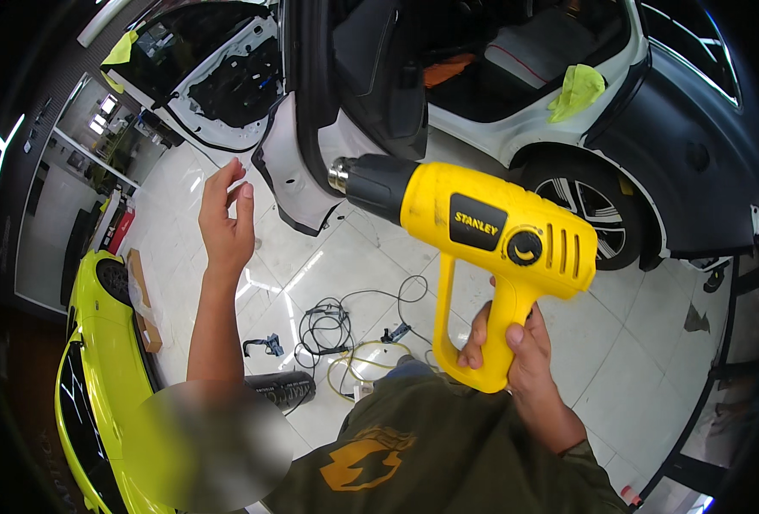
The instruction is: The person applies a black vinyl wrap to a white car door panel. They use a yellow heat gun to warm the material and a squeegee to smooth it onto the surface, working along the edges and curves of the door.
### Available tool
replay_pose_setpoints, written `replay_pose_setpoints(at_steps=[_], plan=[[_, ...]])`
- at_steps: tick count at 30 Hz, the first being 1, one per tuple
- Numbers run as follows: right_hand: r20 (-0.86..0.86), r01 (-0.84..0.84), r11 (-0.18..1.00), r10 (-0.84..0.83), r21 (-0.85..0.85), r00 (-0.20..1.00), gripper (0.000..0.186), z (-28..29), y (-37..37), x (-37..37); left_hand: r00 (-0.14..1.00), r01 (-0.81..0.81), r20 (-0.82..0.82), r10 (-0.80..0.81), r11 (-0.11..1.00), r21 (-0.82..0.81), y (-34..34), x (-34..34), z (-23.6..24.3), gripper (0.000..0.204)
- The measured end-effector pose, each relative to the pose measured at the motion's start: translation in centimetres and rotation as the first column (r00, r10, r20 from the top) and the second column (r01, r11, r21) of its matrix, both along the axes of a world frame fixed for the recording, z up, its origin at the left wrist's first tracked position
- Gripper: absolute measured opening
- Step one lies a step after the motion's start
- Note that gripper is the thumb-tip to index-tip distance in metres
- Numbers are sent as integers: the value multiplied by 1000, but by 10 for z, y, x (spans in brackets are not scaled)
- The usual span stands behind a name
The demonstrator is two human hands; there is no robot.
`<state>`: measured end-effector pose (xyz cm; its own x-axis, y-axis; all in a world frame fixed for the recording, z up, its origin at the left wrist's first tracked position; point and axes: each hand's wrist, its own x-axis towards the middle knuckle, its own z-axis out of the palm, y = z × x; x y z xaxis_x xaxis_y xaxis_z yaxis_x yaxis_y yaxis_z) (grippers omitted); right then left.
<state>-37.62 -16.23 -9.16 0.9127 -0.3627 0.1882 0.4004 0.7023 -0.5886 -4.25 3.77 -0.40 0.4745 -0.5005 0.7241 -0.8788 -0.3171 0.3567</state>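
The right hand (533,361) wraps the handle (511,310) of the yellow heat gun (499,227), raised before the car (696,193), presumably to stay clear of its metal nozzle (339,174); the left hand (228,224), loosely open, holds nothing.

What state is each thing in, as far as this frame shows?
Right hand: closed around the heat gun's handle.
Heat gun: held up, nozzle pointing left; on or off can't be told.
Left hand: raised, empty, fingers bent.
Car door: open, inner trim off.
Yellow-green cloth: draped over white bodywork.
Black cable: loosely coiled on the floor.
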Motion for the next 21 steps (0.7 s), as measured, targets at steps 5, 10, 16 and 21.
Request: replay_pose_setpoints(at_steps=[5,10,16,21], plan=[[-33,21,1000,-21,-4,999,56,8,1,24,995,-70,70,75,995,-67,17,7,1,29],[5,21,1000,-21,2,1000,55,10,-1,36,970,-127,198,139,989,-72,6,0,17,28],[54,29,999,-27,-32,998,55,19,-8,45,971,-78,218,102,990,-113,-28,0,33,30],[72,54,996,-49,-71,996,54,13,-12,45,980,-17,197,36,995,-96,-56,5,36,31]])
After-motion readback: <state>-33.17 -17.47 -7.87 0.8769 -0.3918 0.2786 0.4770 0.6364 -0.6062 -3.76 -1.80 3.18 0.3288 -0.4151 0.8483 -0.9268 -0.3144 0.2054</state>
